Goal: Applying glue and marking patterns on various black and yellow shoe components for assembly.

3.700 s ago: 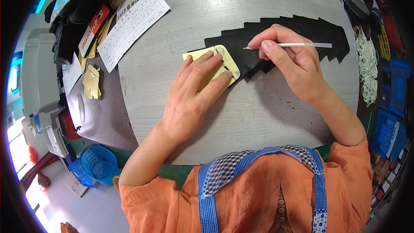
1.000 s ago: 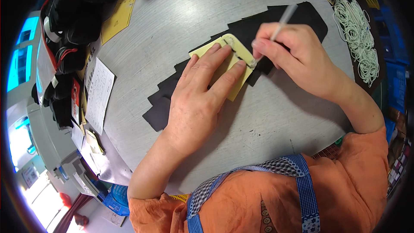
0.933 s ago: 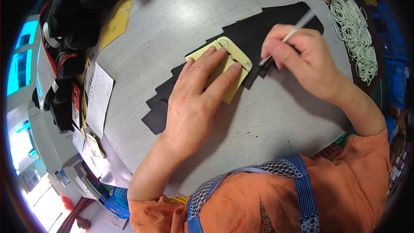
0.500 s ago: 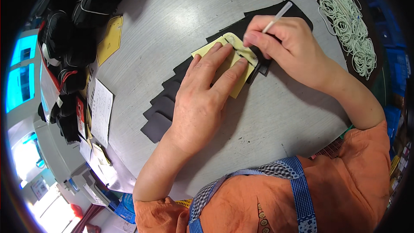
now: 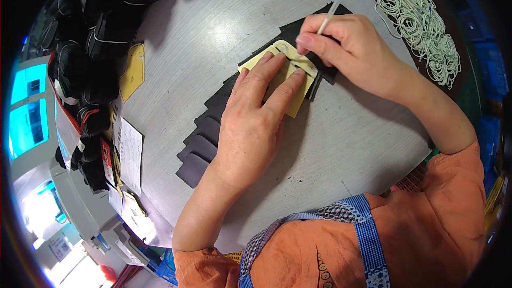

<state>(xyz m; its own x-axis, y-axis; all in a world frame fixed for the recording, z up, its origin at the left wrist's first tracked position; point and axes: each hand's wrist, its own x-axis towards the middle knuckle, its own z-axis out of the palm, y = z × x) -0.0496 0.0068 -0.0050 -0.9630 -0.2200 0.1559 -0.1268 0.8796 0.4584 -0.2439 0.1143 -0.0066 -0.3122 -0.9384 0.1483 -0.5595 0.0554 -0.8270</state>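
One yellow template (image 5: 307, 65) lies on black pieces (image 5: 200, 147), too overlapped to count, fanning from its one to seven o'clock. The left hand (image 5: 253, 113), gripping nothing, spreads flat over it; at two o'clock, the right hand (image 5: 353, 50) pinches one white pen (image 5: 332, 13). At eight, one paper sheet (image 5: 131, 156) bears writing too small to read.

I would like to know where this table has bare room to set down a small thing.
Two patches of the grey table look bare: one between left hand, right forearm and apron; another between the yellow card and the row of black pieces. Crowded: around the right hand and yellow template; the left edge, with black bundles.
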